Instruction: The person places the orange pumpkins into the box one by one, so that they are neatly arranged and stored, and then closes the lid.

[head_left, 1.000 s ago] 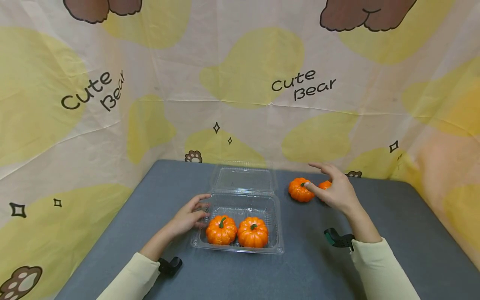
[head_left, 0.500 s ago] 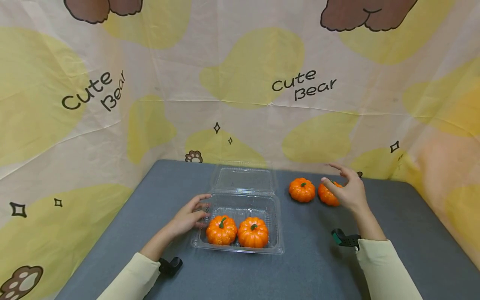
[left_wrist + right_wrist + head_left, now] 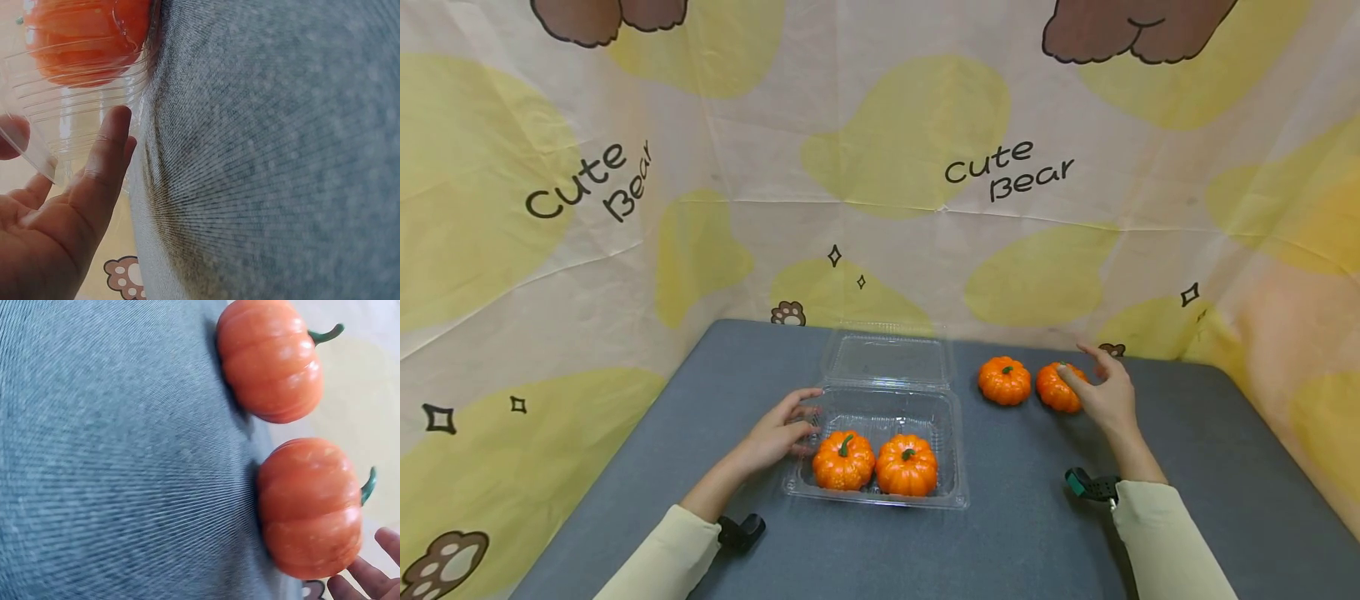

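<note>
A clear plastic clamshell box [image 3: 955, 442] stands with its lid folded back. Inside, along the near side, sit two small orange pumpkins, the left one [image 3: 843, 461] and the right one [image 3: 907, 466]. My left hand [image 3: 772, 435] rests at the box's left wall, its extended fingers [image 3: 107, 147] against the ridged plastic in the left wrist view. Two more pumpkins sit on the table right of the box. Over the farther right one [image 3: 1060, 388], my right hand [image 3: 1108, 398] is spread, thumb and fingers apart; its fingertips are right at that pumpkin's edge in the right wrist view.
The other loose pumpkin [image 3: 1003, 381] stands just left of the one by my right hand. A grey cloth-covered table [image 3: 1000, 542] lies under everything. Behind it hangs a yellow-and-white printed curtain [image 3: 880, 167]. The transparent lid [image 3: 891, 358] extends toward the table's far edge.
My right hand has moved right, from above the gap between the loose pumpkins to the right one, and lowered beside it. The left hand and the box have stayed put.
</note>
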Motion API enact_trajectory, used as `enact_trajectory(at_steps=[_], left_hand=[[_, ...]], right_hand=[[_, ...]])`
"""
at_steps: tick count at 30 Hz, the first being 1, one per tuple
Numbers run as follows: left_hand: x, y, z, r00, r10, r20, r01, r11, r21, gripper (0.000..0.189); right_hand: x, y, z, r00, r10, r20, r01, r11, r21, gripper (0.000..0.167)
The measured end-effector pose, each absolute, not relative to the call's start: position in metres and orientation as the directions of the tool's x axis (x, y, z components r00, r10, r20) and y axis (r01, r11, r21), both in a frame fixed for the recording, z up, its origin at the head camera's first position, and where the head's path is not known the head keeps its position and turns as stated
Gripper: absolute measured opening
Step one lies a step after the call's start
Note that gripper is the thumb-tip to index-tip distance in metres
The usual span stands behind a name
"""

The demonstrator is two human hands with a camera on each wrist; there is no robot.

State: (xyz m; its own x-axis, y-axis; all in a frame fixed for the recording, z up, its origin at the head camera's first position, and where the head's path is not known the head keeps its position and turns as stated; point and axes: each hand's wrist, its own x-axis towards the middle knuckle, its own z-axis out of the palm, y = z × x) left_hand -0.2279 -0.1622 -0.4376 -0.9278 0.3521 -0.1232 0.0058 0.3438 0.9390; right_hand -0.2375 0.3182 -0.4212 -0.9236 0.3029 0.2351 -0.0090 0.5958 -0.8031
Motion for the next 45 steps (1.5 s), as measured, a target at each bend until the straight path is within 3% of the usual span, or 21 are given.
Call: enact_trajectory(at_steps=[8, 21, 45], left_hand=[[-0.228, -0.162, -0.438, -0.927, 0.356, -0.118, 0.011, 0.341, 0.940, 0.052], [-0.228, -0.163, -0.439, -0.927, 0.356, -0.116, 0.017, 0.349, 0.937, 0.051], [-0.227, -0.161, -0.439, -0.932, 0.341, -0.122, 0.002, 0.342, 0.940, 0.052]], right_hand=[[-0.244, 0.322, -0.435, -0.936, 0.326, 0.133, 0.076, 0.555, -0.828, 0.070], [-0.248, 0.324, -0.451, -0.949, 0.310, 0.059, 0.108, 0.493, -0.863, 0.080], [-0.242, 0.322, -0.443, -0.927, 0.371, 0.045, 0.151, 0.480, -0.864, 0.071]])
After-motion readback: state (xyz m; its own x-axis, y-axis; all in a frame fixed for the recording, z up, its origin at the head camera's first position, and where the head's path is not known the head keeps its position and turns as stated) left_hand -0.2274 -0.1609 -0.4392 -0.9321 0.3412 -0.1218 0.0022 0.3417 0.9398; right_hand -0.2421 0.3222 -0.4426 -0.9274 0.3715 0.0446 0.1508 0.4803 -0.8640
